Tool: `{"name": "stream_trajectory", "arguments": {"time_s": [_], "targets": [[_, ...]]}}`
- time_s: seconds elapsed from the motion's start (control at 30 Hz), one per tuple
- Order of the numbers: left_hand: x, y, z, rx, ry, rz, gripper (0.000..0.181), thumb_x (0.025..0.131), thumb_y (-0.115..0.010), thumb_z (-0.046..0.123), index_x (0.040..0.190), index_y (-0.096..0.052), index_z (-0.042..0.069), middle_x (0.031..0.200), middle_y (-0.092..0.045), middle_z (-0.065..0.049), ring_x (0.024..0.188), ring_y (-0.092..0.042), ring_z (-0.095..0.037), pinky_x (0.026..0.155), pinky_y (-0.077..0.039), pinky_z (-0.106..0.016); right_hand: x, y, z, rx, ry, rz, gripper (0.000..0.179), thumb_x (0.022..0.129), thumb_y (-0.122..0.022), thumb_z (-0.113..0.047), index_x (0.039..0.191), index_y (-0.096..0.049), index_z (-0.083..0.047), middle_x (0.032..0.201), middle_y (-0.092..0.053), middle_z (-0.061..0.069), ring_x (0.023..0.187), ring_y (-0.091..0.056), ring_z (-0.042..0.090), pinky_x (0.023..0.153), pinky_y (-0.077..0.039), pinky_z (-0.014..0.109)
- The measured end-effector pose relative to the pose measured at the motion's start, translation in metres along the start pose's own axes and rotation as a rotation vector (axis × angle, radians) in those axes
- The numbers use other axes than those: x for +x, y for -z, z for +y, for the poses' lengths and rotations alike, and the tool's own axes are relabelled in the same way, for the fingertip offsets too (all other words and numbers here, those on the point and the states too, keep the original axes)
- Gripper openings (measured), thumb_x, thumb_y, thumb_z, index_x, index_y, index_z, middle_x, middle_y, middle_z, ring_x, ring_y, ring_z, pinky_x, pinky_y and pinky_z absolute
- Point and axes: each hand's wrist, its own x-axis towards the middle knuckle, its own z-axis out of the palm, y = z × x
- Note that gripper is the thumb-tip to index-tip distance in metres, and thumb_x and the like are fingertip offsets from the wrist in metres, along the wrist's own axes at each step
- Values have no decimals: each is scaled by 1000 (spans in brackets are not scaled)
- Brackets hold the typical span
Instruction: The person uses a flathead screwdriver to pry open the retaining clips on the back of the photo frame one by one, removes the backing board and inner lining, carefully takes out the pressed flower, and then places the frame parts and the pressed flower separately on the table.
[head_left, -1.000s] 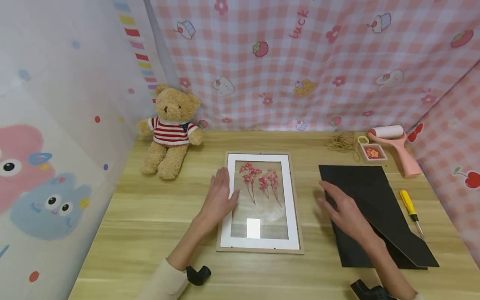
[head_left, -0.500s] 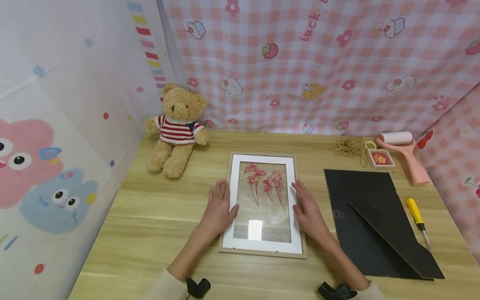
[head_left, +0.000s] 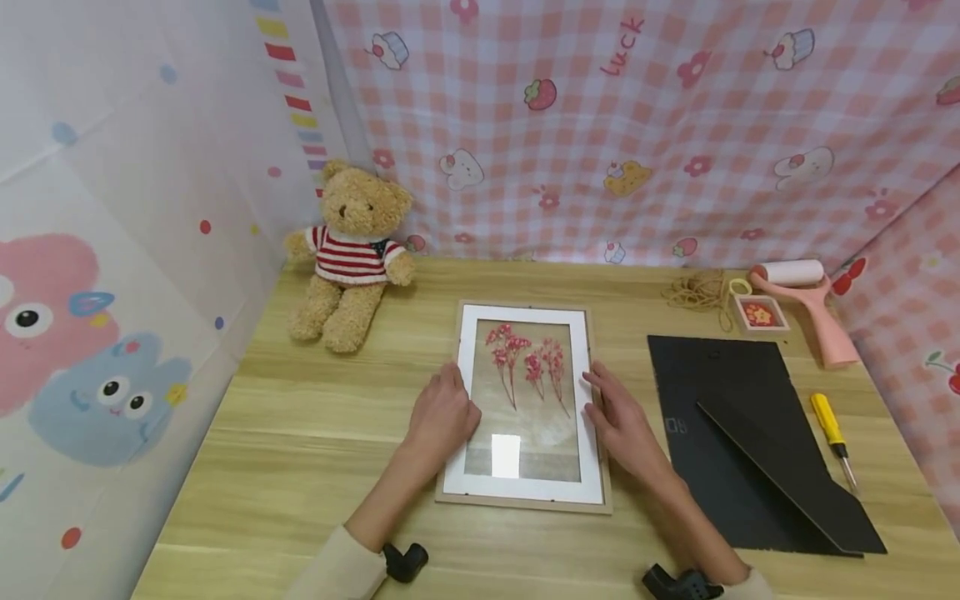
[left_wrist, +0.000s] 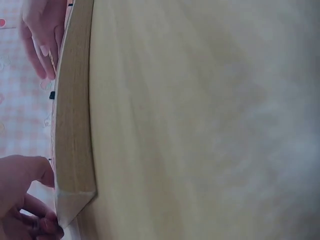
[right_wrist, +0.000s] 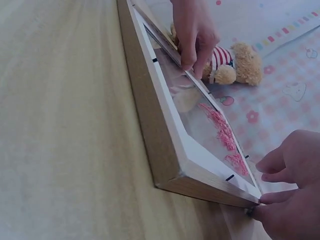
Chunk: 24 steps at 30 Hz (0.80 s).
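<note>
Picture frame [head_left: 525, 425] lies flat on worktop [head_left: 315, 467], pink flowers [head_left: 512, 342] showing. Left hand [head_left: 442, 412]: grip clamped on frame's side. Right hand [head_left: 626, 423] touches opposite side, clamped or not can't tell. Likely paired for balanced hold.

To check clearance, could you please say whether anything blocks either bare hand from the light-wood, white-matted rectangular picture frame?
Nothing visible does: the left hand and the right hand touch opposite edges of the picture frame.
</note>
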Motion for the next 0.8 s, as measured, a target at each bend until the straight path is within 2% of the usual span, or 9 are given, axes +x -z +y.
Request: {"name": "stream_trajectory", "arguments": {"time_s": [0.13, 0.23, 0.33, 0.47, 0.67, 0.8], "targets": [[1, 3, 0, -54, -5, -31, 51, 84, -72, 3, 122, -56, -27, 95, -61, -23, 70, -66, -31, 56, -61, -41, -3, 2, -1, 1, 43, 56, 42, 104, -66, 8, 145, -62, 11, 158, -55, 33, 150, -50, 53, 121, -39, 57], [2, 5, -1, -85, -10, -55, 50, 84, -70, 2, 122, -56, -28, 100, -62, -26, 72, -66, -33, 59, -62, -42, -5, 5, 0, -1, 43, 95, 39, 103, -67, 9, 141, -65, 11, 146, -65, 31, 135, -63, 50, 116, -49, 52], [2, 6, -4, -113, -19, -70, 52, 86, -69, 2, 124, -56, -30, 107, -64, -32, 78, -70, -38, 66, -65, -46, -5, 8, -1, 11, 6, 87, 35, 105, -67, 6, 140, -66, 10, 133, -71, 27, 118, -71, 43, 101, -58, 39], [3, 7, -7, -139, -30, -98, 55, 88, -68, 3, 128, -54, -32, 118, -65, -38, 89, -73, -44, 78, -66, -50, -3, 12, -2, 50, -70, 42, 36, 108, -66, -1, 143, -64, 9, 125, -74, 23, 108, -73, 35, 88, -57, 23], [4, 8, -9, -160, -33, -153, 59, 92, -66, 5, 133, -52, -34, 123, -63, -41, 97, -73, -47, 89, -66, -52, -5, 14, -4, 31, -110, 45, 39, 108, -67, -2, 145, -62, 9, 123, -74, 23, 102, -74, 33, 81, -56, 22], [4, -3, -14, -161, -52, -112, 58, 91, -64, 8, 131, -53, -33, 119, -63, -41, 93, -73, -47, 84, -66, -53, -6, 14, -4, 35, -110, 58, 38, 107, -68, -2, 144, -63, 9, 122, -74, 23, 98, -73, 30, 78, -54, 20]]}}
